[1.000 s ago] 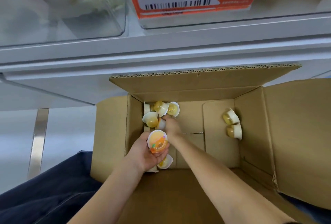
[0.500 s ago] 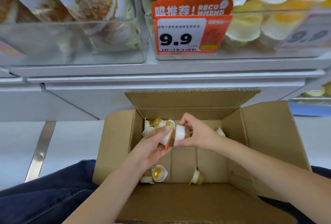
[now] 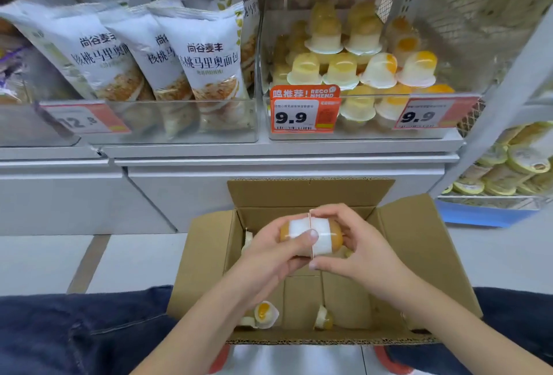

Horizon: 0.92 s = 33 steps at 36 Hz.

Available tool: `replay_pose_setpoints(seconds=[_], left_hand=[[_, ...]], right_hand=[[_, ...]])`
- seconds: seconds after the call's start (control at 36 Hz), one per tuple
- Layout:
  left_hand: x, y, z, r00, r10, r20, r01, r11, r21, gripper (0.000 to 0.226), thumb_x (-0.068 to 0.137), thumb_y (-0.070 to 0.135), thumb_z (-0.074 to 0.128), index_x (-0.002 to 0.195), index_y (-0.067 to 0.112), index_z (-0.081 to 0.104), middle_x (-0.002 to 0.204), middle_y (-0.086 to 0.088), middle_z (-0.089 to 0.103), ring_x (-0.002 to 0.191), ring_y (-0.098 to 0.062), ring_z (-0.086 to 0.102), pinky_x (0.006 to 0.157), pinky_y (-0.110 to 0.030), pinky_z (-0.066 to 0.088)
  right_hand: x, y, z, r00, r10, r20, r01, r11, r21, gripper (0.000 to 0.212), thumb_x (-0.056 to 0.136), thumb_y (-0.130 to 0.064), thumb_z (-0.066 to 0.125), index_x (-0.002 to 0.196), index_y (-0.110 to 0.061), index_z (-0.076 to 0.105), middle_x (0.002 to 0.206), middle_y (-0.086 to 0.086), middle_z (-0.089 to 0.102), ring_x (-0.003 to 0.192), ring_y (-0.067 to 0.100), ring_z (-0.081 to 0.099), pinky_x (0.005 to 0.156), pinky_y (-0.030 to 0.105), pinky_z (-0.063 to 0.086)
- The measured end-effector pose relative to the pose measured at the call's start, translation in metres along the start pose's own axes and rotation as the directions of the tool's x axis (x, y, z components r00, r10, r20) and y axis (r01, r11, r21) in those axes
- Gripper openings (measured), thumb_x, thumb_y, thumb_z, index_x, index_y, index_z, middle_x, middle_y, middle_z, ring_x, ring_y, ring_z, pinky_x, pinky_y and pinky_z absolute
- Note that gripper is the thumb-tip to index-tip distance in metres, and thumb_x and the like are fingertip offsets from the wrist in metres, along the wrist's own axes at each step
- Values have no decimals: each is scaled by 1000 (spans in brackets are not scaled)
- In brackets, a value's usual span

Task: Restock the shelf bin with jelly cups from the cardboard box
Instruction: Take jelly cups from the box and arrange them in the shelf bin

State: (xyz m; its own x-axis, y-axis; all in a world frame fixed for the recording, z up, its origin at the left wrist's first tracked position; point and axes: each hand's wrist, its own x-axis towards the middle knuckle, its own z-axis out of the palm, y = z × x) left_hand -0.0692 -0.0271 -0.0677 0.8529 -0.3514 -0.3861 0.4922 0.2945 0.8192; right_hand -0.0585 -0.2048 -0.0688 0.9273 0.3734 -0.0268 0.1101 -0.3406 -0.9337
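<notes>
Raised from the cardboard box (image 3: 209, 255), two jelly cups (image 3: 311, 235) sit lid-to-lid between both hands.

Bright, even overhead store light with soft shadows. Wide-angle bending at the edges; top corners blurred; mild glare on the clear bin (image 3: 359, 132) front.

I read 尚谷麦丰 and 核桃马里奥面包 on the white bread bags (image 3: 209, 66) | orange price tag (image 3: 303, 112) at the jelly bin's (image 3: 359, 132) front left corner: 鸣推荐! RECOMMEND, 9.9, barcode | second tag (image 3: 431, 114) at its front right: 9.9 | blurred tag (image 3: 86, 120) on the left bin's front: 12.8
</notes>
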Motion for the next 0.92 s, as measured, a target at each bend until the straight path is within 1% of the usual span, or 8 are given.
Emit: replay_pose_setpoints(seconds=[0.11,0.22,0.31,0.47,0.58,0.69,0.83,0.92], left_hand=[[0,1,5,1000,26,7,-27,995,98,63,65,12,81,124,12,57,115,-12,67,109,-27,64,89,-36,53],[1,0,10,998,60,-12,-57,988,143,72,55,24,85,121,12,61,114,-12,68,109,-30,63,91,-39,52],[0,1,10,998,52,22,-54,989,141,72,56,23,85,122,11,60,113,-13,68,109,-29,63,91,-39,52],[-4,7,7,995,21,95,-31,995,98,70,56,16,83,121,5,59,109,-15,69,97,-23,66,79,-31,53],[-4,6,4,997,0,79,-8,995,100,76,52,15,86,121,5,57,104,-12,70,96,-22,67,79,-32,53],[-1,6,5,995,-16,101,5,994,110,71,54,18,86,119,6,60,104,-12,70,96,-21,66,82,-33,53],[5,10,7,994,2,105,-8,998,57,73,60,25,84,126,12,56,121,-11,65,112,-23,62,93,-35,51],[9,16,5,996,84,11,-84,965,248,77,53,43,82,124,25,56,125,6,61,111,-6,61,94,-28,51]], right_hand=[[-10,-5,-3,999,-25,-36,25,1000,2,67,61,-32,84,121,-39,56,116,-21,59,112,8,57,91,23,50],[-15,-9,-3,998,-46,-33,45,999,-8,70,61,-38,82,124,-48,52,119,-23,53,118,9,53,95,22,47],[-15,-9,-2,997,-53,-57,53,999,-2,68,59,-37,84,120,-48,55,116,-21,53,116,12,52,95,25,46],[-11,-12,-1,993,-61,-104,50,992,-112,71,48,-51,83,114,-47,58,121,-27,50,122,1,46,99,13,37],[-9,-18,-3,998,-6,-68,-2,994,-112,64,49,-48,81,110,-43,63,119,-29,58,115,0,53,93,16,43],[-8,-21,-7,999,40,-35,-44,992,-116,63,51,-48,81,111,-40,62,117,-25,61,111,2,55,91,18,45],[-3,-22,-13,993,57,-104,-55,998,22,62,54,-43,81,112,-28,64,108,-15,67,100,3,62,78,16,48],[9,-30,-32,973,101,-208,-58,977,203,64,49,-43,80,109,-27,66,96,-7,71,83,5,66,69,16,51]])
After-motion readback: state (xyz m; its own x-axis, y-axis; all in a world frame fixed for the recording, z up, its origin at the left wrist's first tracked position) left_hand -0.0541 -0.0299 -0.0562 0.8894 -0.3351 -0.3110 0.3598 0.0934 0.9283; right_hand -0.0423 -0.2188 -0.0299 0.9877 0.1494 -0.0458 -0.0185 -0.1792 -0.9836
